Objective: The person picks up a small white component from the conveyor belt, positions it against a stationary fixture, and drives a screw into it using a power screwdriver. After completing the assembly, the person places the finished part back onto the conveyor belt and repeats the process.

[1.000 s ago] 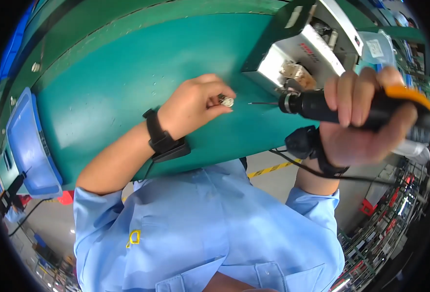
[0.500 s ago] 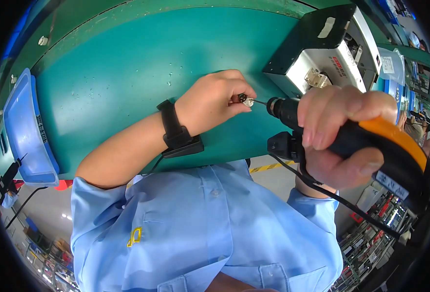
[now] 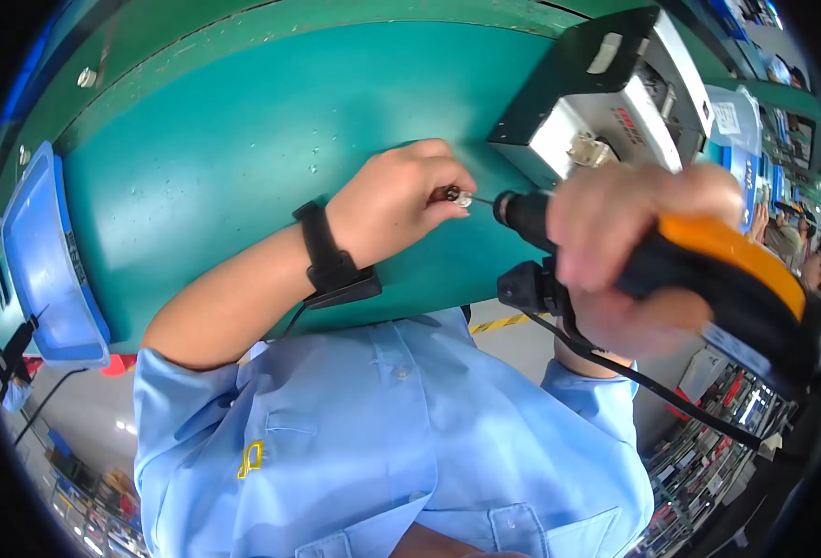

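The power driver (image 3: pixel 727 260) grasped in your right hand (image 3: pixel 615 223) has neared the small part (image 3: pixel 464 199) your left hand (image 3: pixel 390 195) pinches, left of the box (image 3: pixel 569 84); its bit (image 3: pixel 485 201) points leftward at the part.

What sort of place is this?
Likely a factory assembly workstation: there's a green-topped bench, a black-and-orange power driver in the right hand, and what look like crowded racks on the right, beyond the bench.
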{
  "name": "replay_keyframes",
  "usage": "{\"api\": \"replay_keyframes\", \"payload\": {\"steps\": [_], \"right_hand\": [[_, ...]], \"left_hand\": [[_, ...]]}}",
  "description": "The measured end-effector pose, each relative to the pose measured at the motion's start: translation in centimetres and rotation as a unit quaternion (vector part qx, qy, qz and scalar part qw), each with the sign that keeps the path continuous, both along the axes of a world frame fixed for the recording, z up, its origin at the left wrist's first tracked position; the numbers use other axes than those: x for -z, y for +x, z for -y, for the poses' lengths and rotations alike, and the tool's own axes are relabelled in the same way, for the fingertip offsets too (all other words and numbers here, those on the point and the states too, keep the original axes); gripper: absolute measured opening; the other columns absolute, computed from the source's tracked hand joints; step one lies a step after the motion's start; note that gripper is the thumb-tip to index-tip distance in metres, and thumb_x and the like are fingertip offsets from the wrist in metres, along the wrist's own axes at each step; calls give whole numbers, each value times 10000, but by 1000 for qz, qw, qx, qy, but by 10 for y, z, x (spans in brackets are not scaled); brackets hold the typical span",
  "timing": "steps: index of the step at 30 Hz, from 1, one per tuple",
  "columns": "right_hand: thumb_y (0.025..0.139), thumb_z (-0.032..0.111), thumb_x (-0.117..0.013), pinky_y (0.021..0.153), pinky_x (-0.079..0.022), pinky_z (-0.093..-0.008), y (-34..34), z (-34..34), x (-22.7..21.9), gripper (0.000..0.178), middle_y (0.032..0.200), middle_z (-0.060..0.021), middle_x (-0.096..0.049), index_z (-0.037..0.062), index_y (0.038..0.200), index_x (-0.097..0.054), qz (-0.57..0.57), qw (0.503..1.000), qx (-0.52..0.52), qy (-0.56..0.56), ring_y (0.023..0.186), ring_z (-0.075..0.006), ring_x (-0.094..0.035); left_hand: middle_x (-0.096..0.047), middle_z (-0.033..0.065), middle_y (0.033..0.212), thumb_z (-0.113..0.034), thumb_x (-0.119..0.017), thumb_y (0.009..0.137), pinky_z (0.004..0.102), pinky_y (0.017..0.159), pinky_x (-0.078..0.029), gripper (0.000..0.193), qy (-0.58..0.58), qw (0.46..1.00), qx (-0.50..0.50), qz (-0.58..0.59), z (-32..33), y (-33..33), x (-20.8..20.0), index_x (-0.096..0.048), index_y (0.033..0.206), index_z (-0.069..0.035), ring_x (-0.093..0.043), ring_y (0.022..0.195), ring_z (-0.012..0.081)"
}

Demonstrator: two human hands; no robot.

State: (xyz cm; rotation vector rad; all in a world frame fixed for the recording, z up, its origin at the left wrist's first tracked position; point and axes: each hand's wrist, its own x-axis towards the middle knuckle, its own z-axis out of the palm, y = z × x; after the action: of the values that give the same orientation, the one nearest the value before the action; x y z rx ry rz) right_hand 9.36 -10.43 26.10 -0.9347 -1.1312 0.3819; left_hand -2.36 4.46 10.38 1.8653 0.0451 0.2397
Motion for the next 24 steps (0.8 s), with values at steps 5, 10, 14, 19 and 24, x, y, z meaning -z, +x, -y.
{"api": "replay_keyframes", "payload": {"steps": [5, 10, 14, 19, 24], "right_hand": [[914, 484, -592, 554, -352, -233, 15, 35, -14, 498, 635, 43, -486, 66, 1178, -534, 29, 999, 42, 3, 544, -77, -476], [934, 494, -542, 572, -330, -234, 30, 43, -3, 483, 653, 40, -470, 64, 1156, -552, -30, 990, 116, 75, 558, -77, -454], [955, 489, -497, 566, -319, -240, 42, 37, 9, 480, 649, 31, -454, 51, 1147, -545, 35, 997, 69, 2, 545, -80, -427], [974, 461, -471, 572, -314, -243, 52, 30, 13, 453, 642, 21, -437, 37, 1118, -534, 3, 1000, -4, -15, 544, -83, -408], [980, 455, -463, 572, -321, -245, 71, 26, 8, 439, 635, 18, -421, 37, 1099, -526, -81, 996, 6, -49, 538, -82, -400]], "left_hand": [[-589, 93, 845, -42, -746, 768, 342, 619, -505, 181, 7, 998, -15, -55, 5, 0, -2, -647, 918, -38, -617, 689, 223], [-566, 79, 830, -36, -770, 746, 320, 591, -493, 221, 5, 998, -19, -52, 3, -1, 4, -661, 937, -54, -596, 662, 195], [-567, 72, 840, -34, -779, 741, 305, 581, -493, 233, 39, 999, 1, -30, 1, -2, 8, -671, 946, -58, -591, 655, 180], [-581, 70, 854, -31, -768, 758, 290, 588, -505, 212, 3, 999, 5, -36, -1, -2, 6, -680, 950, -51, -598, 657, 163], [-595, 71, 887, -20, -747, 779, 283, 604, -518, 209, 5, 999, 2, -36, -2, -4, 4, -689, 978, -46, -606, 665, 158]]}}
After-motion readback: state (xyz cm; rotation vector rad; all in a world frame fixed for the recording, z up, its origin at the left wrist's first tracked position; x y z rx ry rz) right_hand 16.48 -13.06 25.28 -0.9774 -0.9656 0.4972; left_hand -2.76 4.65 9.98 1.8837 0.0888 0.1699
